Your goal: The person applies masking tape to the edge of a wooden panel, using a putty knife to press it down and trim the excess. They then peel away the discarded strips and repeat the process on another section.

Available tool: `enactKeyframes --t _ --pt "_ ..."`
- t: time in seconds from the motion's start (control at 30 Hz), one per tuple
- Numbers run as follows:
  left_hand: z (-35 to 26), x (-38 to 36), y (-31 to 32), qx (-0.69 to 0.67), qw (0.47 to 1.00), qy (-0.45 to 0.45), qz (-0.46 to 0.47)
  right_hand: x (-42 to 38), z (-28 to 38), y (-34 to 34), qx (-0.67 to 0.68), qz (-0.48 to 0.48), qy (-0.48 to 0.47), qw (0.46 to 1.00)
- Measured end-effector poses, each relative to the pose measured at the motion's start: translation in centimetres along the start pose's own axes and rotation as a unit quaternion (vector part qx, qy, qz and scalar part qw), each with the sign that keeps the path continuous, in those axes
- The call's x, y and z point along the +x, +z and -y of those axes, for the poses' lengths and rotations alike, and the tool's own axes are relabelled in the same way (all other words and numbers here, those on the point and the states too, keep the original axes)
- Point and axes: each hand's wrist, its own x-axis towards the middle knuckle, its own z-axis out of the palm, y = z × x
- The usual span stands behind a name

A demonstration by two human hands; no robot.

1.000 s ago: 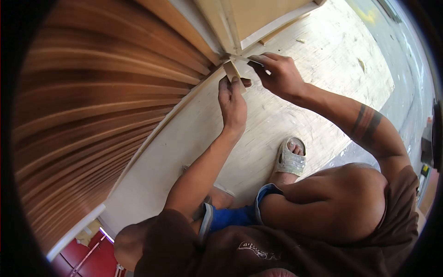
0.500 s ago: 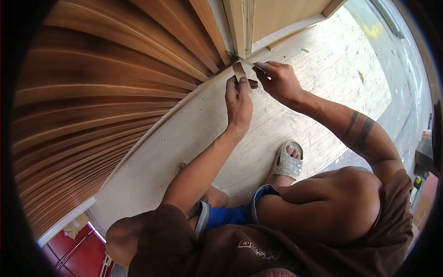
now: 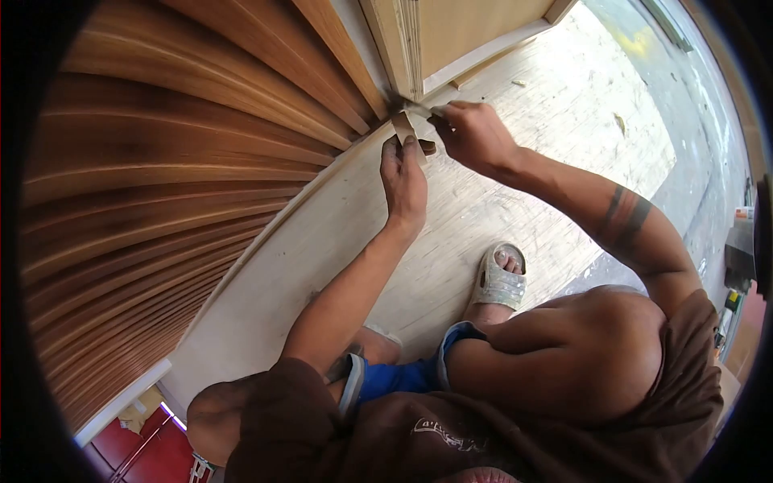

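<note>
My left hand (image 3: 405,191) pinches a tan, curled strip (image 3: 404,127) that looks like stiff paper or thin veneer, its upper end pointing at the panel's corner. In my right hand (image 3: 481,138) is a putty knife (image 3: 417,106) with a thin flat blade, its handle mostly hidden by the fingers. The blade crosses just above the strip. Its tip reaches the lower end of the slatted wood panel (image 3: 201,161), where the panel meets a pale wooden upright (image 3: 394,48).
A pale plywood board (image 3: 306,249) lies under my feet along the panel. Beyond it, the grey floor (image 3: 700,145) is spotted with paint. A light wood frame (image 3: 475,36) stands past the upright. My sandalled foot (image 3: 502,278) rests on the board, and tools sit at the right edge.
Both hands, the strip and the blade appear slightly further left, as the whole view has shifted. The putty knife lies flatter above the strip, its tip still at the panel's corner.
</note>
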Motion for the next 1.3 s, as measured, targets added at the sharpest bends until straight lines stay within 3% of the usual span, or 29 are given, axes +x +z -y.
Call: enactKeyframes --t 0.17,0.3,0.4,0.47,0.7,0.77,0.83,0.9,0.93,1.07,1.3 --pt "0.6 0.5 -0.5 -0.024 0.999 -0.019 0.021 -0.1 0.7 -2.4 0.123 -0.018 0.036 0.992" --pt "1.3 0.5 -0.7 -0.004 1.000 -0.009 0.014 -1.8 -0.4 -1.4 0.118 -0.060 0.006 0.991" --pt "1.4 0.5 -0.7 -0.006 1.000 0.000 0.015 -2.4 -1.3 -2.0 0.083 -0.058 -0.044 0.994" --pt "1.3 0.5 -0.6 -0.009 1.000 0.022 0.017 -2.2 -2.3 -2.6 -0.019 -0.021 -0.133 0.991" --pt "3.9 1.3 -1.1 0.019 0.999 0.036 -0.001 -0.1 0.1 -3.9 -0.143 0.045 -0.232 0.961" --pt "4.3 1.5 -1.1 0.060 0.994 0.094 0.004 0.4 2.5 -4.1 -0.141 0.078 -0.207 0.965" --pt "2.9 0.6 -0.9 0.053 0.996 0.075 0.006 1.1 3.8 -3.8 -0.158 0.093 -0.194 0.964" --pt "1.8 0.2 -0.9 0.135 0.981 0.138 0.030 1.6 4.3 -3.5 -0.145 0.088 -0.207 0.964" --pt "0.8 0.0 -0.8 0.139 0.984 0.100 0.039 1.9 4.4 -3.2 -0.179 0.109 -0.209 0.955" --pt "2.2 0.2 -0.3 0.125 0.979 0.159 -0.016 2.1 5.4 -2.3 -0.239 0.138 -0.209 0.938" --pt "4.0 0.8 -1.2 0.132 0.988 0.064 0.044 2.1 6.2 -0.8 -0.285 0.167 -0.204 0.922"
